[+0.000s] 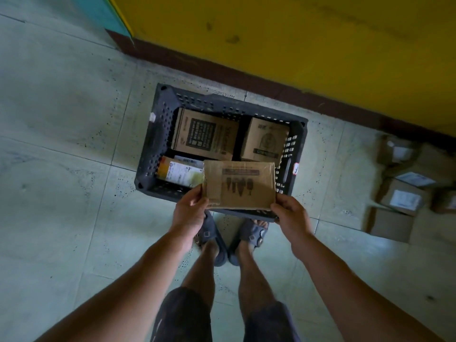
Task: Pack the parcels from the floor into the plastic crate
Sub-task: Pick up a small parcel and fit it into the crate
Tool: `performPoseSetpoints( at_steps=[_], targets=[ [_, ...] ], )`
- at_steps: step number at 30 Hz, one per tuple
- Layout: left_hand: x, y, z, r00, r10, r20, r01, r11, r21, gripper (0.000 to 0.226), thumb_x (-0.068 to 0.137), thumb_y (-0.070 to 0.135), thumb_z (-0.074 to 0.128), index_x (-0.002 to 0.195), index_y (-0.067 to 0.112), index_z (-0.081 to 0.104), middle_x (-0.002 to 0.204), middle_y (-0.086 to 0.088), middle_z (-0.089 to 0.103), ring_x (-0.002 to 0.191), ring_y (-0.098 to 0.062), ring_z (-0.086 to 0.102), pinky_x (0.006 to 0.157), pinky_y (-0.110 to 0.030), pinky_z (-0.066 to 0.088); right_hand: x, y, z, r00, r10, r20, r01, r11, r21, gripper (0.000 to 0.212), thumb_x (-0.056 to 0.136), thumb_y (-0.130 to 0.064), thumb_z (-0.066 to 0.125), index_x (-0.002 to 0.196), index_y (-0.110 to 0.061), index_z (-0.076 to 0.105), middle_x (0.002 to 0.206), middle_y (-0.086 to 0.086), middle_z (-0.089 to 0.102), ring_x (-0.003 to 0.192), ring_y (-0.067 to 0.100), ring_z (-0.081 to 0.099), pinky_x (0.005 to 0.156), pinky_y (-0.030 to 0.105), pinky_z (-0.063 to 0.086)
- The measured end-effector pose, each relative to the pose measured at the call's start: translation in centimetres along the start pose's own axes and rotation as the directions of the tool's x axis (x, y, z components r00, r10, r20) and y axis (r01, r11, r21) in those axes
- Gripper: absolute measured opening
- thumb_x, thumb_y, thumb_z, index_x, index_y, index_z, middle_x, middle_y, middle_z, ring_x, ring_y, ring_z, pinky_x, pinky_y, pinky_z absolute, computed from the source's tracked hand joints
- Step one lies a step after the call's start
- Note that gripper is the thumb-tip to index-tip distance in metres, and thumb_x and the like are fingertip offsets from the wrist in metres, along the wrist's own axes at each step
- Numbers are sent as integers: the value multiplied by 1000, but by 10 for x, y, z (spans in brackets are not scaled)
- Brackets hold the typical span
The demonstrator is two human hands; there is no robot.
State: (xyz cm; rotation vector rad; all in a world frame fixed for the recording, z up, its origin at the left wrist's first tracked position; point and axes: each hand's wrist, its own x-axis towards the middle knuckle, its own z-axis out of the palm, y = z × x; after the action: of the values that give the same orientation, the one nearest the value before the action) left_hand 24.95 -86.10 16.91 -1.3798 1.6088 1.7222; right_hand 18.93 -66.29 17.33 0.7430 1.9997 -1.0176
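A dark perforated plastic crate (158,134) stands on the floor by the wall. Inside it lie a large printed cardboard box (204,133), a smaller cardboard box (265,140) to its right, and a yellow-and-white parcel (177,172) at the near left. I hold a flat brown cardboard parcel (240,185) above the crate's near edge. My left hand (190,213) grips its lower left corner and my right hand (291,213) grips its lower right corner. The parcel hides part of the crate's near right side.
Several cardboard parcels (404,191) with white labels lie on the floor at the right, near the wall. A yellow wall with a dark skirting (222,67) runs behind the crate. My sandalled feet (232,240) stand just before the crate on the pale tiled floor.
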Motion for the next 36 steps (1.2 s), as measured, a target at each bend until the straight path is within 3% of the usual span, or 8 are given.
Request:
performPoseSetpoints(
  at_steps=[4, 11, 14, 17, 24, 29, 31, 36],
  targets=[
    [30, -8, 17, 998, 25, 61, -31, 994, 109, 20, 94, 19, 56, 111, 19, 66, 106, 2, 72, 96, -16, 66, 79, -30, 50, 20, 13, 1, 1000, 18, -23, -19, 999, -45, 26, 86, -20, 56, 84, -45, 62, 94, -2, 69, 89, 24, 65, 83, 51, 55],
    [88, -32, 55, 995, -50, 81, 35, 985, 169, 33, 92, 17, 57, 125, 22, 58, 113, 3, 67, 96, -6, 60, 75, -26, 47, 62, 36, 10, 990, 99, 97, -86, 988, -130, 21, 94, -21, 45, 111, -24, 57, 96, 3, 63, 77, 12, 55, 61, 27, 41],
    [110, -40, 67, 993, -112, 38, 104, 979, 175, 46, 89, 23, 64, 134, 21, 54, 124, 0, 64, 112, -18, 59, 96, -38, 48, 80, 45, 13, 982, 133, 136, -118, 986, -114, 21, 95, -15, 45, 112, -23, 55, 83, -4, 56, 66, 5, 49, 51, 21, 37],
    [124, -45, 82, 996, -86, 5, 83, 979, 188, 46, 88, 18, 65, 133, 19, 54, 127, -1, 63, 115, -19, 58, 101, -43, 46, 94, 50, 12, 983, 140, 115, -123, 982, -145, 18, 95, -14, 44, 108, -21, 54, 77, -4, 52, 62, 7, 47, 49, 22, 35],
    [144, -60, 113, 989, -117, -89, 128, 983, 130, 31, 92, 15, 59, 123, 19, 58, 120, 1, 65, 114, -21, 58, 98, -40, 45, 110, 58, 12, 990, 42, 131, -4, 960, -281, 28, 90, -15, 45, 118, -13, 51, 105, 2, 51, 79, 15, 49, 58, 24, 34],
    [161, -64, 121, 988, -99, -119, 126, 962, 241, 23, 92, 16, 59, 110, 30, 54, 114, 4, 63, 106, -28, 61, 91, -45, 49, 114, 64, 15, 988, -40, 148, 99, 901, -422, 25, 91, -17, 44, 114, -11, 53, 122, -1, 47, 99, 19, 52, 82, 33, 44],
    [166, -65, 123, 988, -93, -119, 126, 942, 310, 22, 91, 19, 59, 107, 31, 51, 116, 3, 63, 100, -25, 62, 82, -42, 51, 114, 65, 18, 985, -63, 158, 127, 891, -436, 24, 90, -16, 44, 113, -13, 53, 123, -4, 47, 108, 18, 50, 92, 35, 44],
    [176, -67, 124, 995, -64, -75, 94, 853, 514, 25, 93, 30, 56, 117, 26, 50, 112, 2, 63, 80, -19, 58, 54, -27, 41, 128, 66, 24, 978, -44, 205, 126, 906, -404, 29, 87, -14, 45, 115, -16, 52, 122, -3, 50, 108, 20, 51, 92, 37, 46]
  ],
)
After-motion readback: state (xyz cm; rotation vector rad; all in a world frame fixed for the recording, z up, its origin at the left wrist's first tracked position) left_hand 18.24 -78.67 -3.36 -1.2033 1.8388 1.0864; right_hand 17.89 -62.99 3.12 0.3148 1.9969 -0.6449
